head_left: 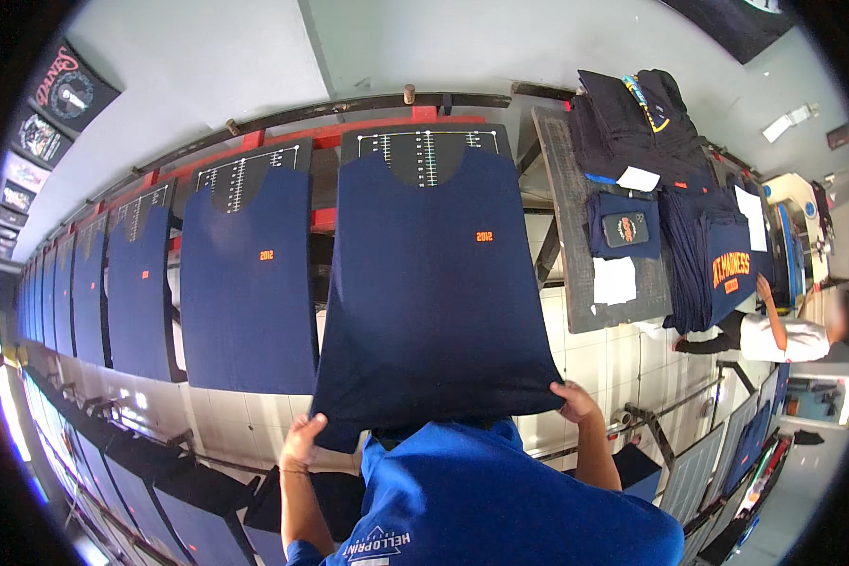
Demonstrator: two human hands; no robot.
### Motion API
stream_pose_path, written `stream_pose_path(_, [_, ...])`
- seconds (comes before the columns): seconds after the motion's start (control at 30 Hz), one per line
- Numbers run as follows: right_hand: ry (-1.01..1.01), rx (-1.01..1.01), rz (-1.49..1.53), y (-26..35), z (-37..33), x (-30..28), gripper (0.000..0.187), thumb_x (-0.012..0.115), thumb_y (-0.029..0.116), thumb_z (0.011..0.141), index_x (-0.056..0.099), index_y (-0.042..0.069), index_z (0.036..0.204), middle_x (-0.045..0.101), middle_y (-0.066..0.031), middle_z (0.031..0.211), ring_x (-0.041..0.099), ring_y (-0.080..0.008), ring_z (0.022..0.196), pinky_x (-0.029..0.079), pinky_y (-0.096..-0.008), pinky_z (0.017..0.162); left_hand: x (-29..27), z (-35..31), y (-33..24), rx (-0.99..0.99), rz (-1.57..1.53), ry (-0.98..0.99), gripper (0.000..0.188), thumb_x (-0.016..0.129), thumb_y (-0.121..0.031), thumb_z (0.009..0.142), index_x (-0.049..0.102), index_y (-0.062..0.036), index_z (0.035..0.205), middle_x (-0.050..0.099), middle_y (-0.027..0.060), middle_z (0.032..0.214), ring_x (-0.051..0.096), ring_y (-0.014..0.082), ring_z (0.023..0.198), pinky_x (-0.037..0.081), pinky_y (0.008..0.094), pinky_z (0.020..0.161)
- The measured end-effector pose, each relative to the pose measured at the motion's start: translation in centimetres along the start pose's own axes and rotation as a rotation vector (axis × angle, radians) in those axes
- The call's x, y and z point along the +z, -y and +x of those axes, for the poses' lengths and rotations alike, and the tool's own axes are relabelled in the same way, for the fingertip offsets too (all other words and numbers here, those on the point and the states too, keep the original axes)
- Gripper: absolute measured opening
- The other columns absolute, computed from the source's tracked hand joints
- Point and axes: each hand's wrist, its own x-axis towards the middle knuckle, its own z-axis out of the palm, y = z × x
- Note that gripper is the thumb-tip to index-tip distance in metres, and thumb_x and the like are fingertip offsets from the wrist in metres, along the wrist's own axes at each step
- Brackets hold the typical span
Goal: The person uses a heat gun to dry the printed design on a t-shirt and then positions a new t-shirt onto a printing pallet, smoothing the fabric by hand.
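At lower centre, my left hand (303, 441) and right hand (576, 402) pinch the navy shirt (429, 292) by its hem corners; its length runs up-frame along the dark board (406, 151).

Blk board (403, 162) w/ navy shirt (434, 283) on; R tbl (566, 217) w/ folded dk garments (690, 250).

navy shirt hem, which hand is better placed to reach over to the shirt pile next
Probably the right hand: it grips the right end of the hem, nearer the shirt pile; the left hand holds the opposite end.
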Motion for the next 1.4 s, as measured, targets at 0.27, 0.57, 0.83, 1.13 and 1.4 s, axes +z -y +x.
stream_pose_path(0.27, [0.048, -0.804, 0.432, 36.7, 7.6, 14.7, 0.029, 0.064, 0.023, 0.093, 0.063, 0.001, 0.112, 0.068, -0.0135, 0.109, 0.065, -0.0276, 0.102, 0.049, -0.0427, 0.097, 13.6, 2.7, -37.4, 0.895, -0.531, 0.209, 0.046, 0.058, -0.033, 0.098, 0.050, -0.0049, 0.133, 0.056, 0.0098, 0.133, 0.053, 0.0253, 0.123, 0.041, 0.0392, 0.104])
stream_pose_path(0.57, [0.247, -1.018, 0.035, 53.6, -2.6, 17.2, 0.029, 0.064, 0.023, 0.092, 0.066, 0.001, 0.110, 0.069, -0.0126, 0.110, 0.066, -0.0248, 0.100, 0.051, -0.0393, 0.094, 13.5, -6.8, -50.4, 0.989, -0.491, 0.082, 0.030, 0.063, -0.027, 0.094, 0.066, -0.0007, 0.108, 0.069, 0.0109, 0.107, 0.067, 0.0224, 0.094, 0.054, 0.0374, 0.085])
stream_pose_path(0.83, [-0.328, -0.740, -0.043, 32.6, -5.5, 14.6, 0.035, 0.073, 0.029, 0.085, 0.067, 0.004, 0.108, 0.069, -0.0087, 0.104, 0.066, -0.0196, 0.092, 0.053, -0.0340, 0.084, 11.6, -8.2, -32.1, 0.808, -0.113, -0.289, 0.042, 0.064, -0.030, 0.093, 0.060, 0.0049, 0.117, 0.067, 0.0117, 0.107, 0.065, 0.0171, 0.094, 0.051, 0.0291, 0.084])
stream_pose_path(1.13, [-0.260, -0.357, -0.183, 13.1, 1.8, 5.1, 0.034, 0.061, 0.024, 0.094, 0.063, -0.004, 0.112, 0.069, -0.0109, 0.104, 0.065, -0.0179, 0.092, 0.050, -0.0316, 0.083, 9.6, 2.4, -13.4, 0.495, 0.135, -0.146, 0.032, 0.055, -0.025, 0.100, 0.062, 0.0054, 0.106, 0.068, 0.0077, 0.099, 0.062, 0.0124, 0.086, 0.050, 0.0268, 0.079])
stream_pose_path(1.4, [-0.305, 0.004, -0.317, 0.8, 1.0, -1.3, 0.035, 0.067, 0.030, 0.090, 0.065, 0.004, 0.113, 0.068, -0.0036, 0.105, 0.062, -0.0136, 0.093, 0.047, -0.0287, 0.082, 3.8, 6.2, 4.7, 0.294, 0.232, -0.194, 0.024, 0.059, -0.026, 0.097, 0.065, -0.0046, 0.087, 0.056, -0.0048, 0.077, 0.048, 0.0077, 0.072, 0.041, 0.0270, 0.067])
